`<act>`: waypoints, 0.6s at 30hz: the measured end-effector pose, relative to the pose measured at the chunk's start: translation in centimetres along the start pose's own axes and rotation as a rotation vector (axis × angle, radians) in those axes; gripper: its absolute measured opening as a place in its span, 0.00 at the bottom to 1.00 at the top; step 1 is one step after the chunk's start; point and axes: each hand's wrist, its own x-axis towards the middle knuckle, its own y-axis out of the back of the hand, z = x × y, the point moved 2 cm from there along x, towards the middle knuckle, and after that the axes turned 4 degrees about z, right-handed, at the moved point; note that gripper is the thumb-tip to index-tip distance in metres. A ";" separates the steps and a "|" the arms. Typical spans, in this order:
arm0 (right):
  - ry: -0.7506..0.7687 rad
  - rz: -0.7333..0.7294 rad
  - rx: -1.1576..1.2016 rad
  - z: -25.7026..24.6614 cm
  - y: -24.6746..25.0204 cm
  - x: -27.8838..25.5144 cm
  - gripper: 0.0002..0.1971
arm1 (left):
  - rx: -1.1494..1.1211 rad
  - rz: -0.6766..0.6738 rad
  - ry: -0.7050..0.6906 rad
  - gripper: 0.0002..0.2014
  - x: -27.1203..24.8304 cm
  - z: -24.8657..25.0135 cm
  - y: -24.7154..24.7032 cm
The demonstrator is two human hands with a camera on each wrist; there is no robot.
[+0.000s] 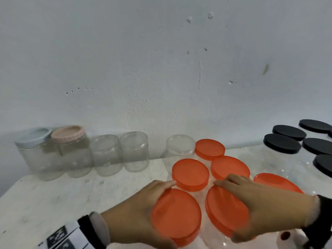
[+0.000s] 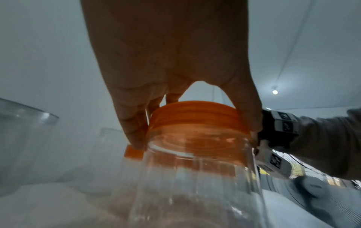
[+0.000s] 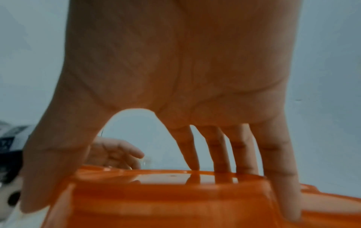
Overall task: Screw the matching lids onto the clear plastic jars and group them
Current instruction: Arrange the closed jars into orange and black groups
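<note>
2 hands, left (image 1: 136, 209) and right (image 1: 258, 203), clamp fingers round round orange plastic lids (image 1: 177, 212); crowded neighbouring clear jars could topple if nudged.

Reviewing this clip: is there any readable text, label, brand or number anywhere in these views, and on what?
None can be read.
Left hand's white wrist band: black-and-white square marker patterns, no letters.
Right wrist's band, seen from the left wrist view: the same kind of markers, blurred.
Orange plastic lids, black round lids, clear plastic jars: no visible print.
</note>
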 end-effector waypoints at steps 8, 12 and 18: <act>0.000 0.250 0.092 3.2 7.8 -1.3 0.58 | -0.108 0.315 0.007 0.51 4.2 0.9 3.7; -0.101 0.378 0.061 5.0 10.6 2.1 0.56 | -0.111 0.396 0.051 0.53 8.0 1.7 3.4; -0.262 0.379 0.014 7.0 11.6 8.7 0.50 | -0.079 0.373 0.108 0.56 11.8 1.3 2.6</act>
